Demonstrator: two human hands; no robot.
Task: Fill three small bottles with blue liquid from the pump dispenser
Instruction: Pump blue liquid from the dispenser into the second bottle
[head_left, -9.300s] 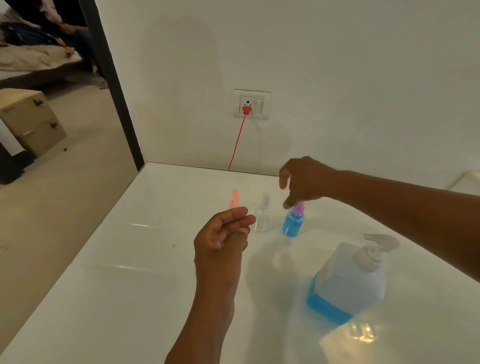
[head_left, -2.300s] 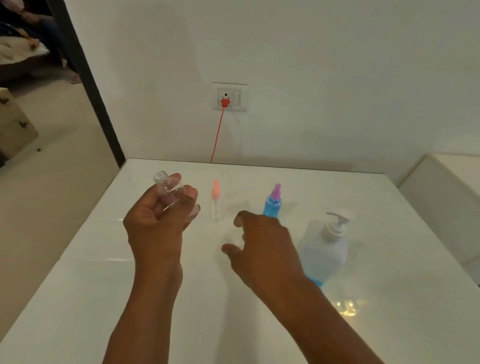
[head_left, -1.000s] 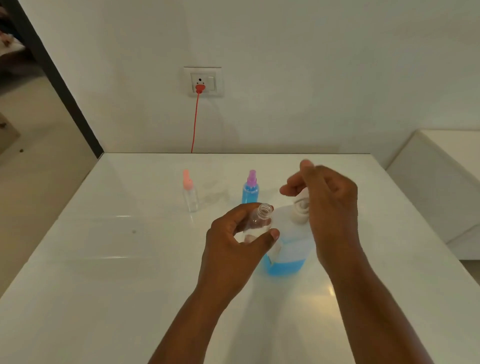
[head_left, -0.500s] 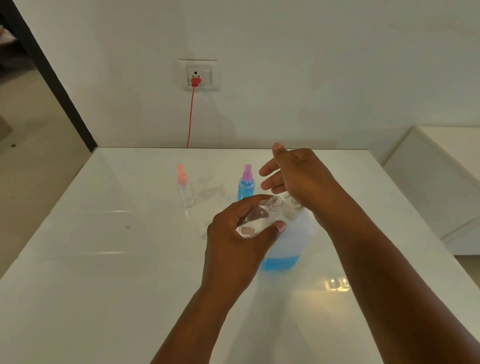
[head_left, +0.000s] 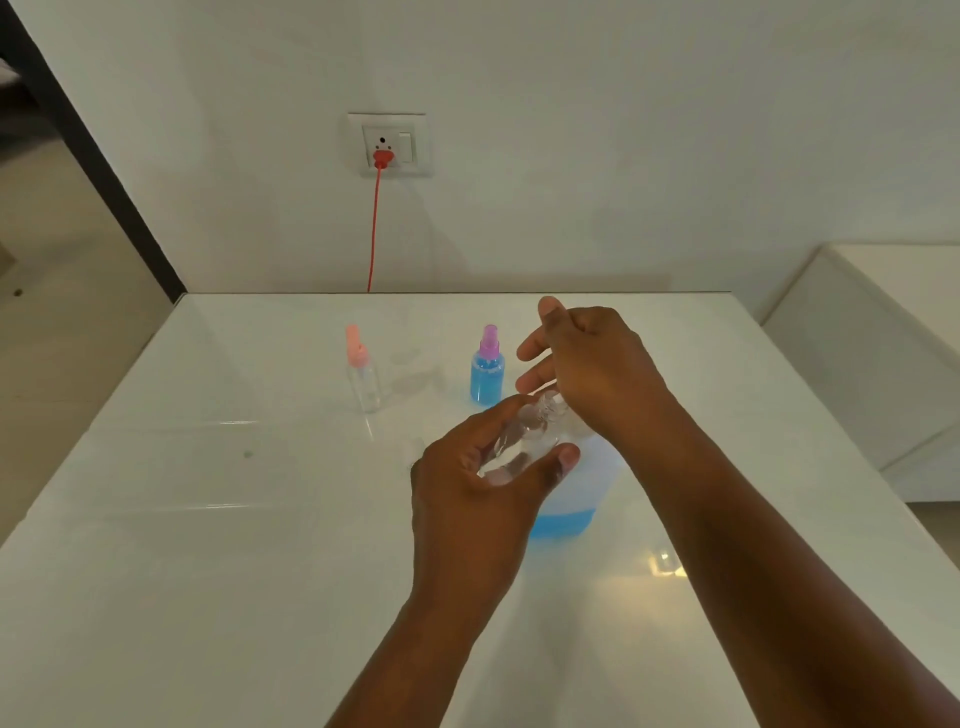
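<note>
My left hand (head_left: 483, 488) grips a small clear bottle (head_left: 524, 441), uncapped and tilted, with its mouth up against the pump head. My right hand (head_left: 587, 364) lies flat on top of the pump dispenser (head_left: 576, 499), fingers spread, hiding the pump head. The dispenser is translucent with a low layer of blue liquid at its bottom. Behind, a small bottle full of blue liquid with a purple spray cap (head_left: 487, 371) stands upright. To its left stands a clear bottle with a pink cap (head_left: 361, 376).
A small clear cap (head_left: 415, 449) lies on the glossy white table (head_left: 208, 545) left of my left hand. A red cord (head_left: 374, 228) hangs from a wall socket behind the table. A white cabinet (head_left: 883, 364) stands at the right, open floor at the left.
My left hand picked up the clear bottle and carried it right to the dispenser's spout. My right hand came down onto the pump head. The view has tilted slightly down.
</note>
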